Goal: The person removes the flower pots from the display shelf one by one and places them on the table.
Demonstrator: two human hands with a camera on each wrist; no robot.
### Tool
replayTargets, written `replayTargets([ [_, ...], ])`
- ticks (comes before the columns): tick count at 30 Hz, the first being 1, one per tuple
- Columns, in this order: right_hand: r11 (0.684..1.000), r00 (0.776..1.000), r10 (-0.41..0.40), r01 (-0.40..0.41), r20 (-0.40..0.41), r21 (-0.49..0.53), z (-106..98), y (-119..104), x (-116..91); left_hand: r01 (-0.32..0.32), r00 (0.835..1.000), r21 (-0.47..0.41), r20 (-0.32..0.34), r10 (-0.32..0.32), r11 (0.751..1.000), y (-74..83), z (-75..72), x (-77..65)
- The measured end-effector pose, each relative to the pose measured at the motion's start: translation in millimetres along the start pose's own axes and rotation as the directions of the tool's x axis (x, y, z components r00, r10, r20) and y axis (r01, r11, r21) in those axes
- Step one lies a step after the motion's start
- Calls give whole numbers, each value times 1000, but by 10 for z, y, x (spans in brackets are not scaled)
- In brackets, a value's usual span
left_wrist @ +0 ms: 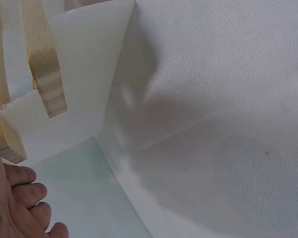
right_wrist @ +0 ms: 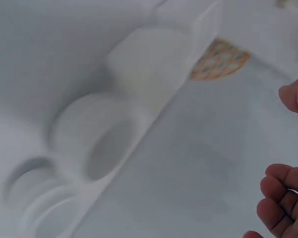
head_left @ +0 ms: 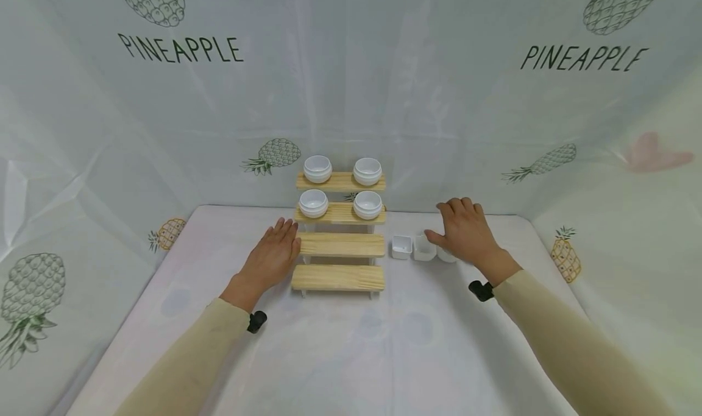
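Beige sleeves (head_left: 186, 361) frame the work: the left hand (head_left: 271, 253), straight-fingered and empty, lies alongside the wooden stand (head_left: 340, 277); the right hand (head_left: 466, 233), loosely curved, also empty, hovers by small white dishes (head_left: 402, 248) on the tabletop (head_left: 395, 367). They look light, stiff, slick, perhaps breakable; pinch opposite sides.

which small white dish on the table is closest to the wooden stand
The square dish, leftmost in the row; the other visible dishes sit farther from the wooden stand, nearer the right hand.
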State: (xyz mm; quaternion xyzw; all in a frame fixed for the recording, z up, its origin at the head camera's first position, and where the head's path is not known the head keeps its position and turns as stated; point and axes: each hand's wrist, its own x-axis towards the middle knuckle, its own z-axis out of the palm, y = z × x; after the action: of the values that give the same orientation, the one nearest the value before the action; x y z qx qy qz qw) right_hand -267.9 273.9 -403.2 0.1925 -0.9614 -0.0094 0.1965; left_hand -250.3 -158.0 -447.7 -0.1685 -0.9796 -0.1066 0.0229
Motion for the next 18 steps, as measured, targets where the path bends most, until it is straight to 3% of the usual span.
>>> replayTargets([
  [11, 990, 986, -111, 121, -127, 70, -281, -840, 550, 14, 1000, -18, 18, -14, 1000, 1, -13, -8],
  [18, 996, 990, -77, 82, -119, 40, -296, -1094, 706, 16, 1000, -18, 17, -15, 1000, 25, -22, -8],
])
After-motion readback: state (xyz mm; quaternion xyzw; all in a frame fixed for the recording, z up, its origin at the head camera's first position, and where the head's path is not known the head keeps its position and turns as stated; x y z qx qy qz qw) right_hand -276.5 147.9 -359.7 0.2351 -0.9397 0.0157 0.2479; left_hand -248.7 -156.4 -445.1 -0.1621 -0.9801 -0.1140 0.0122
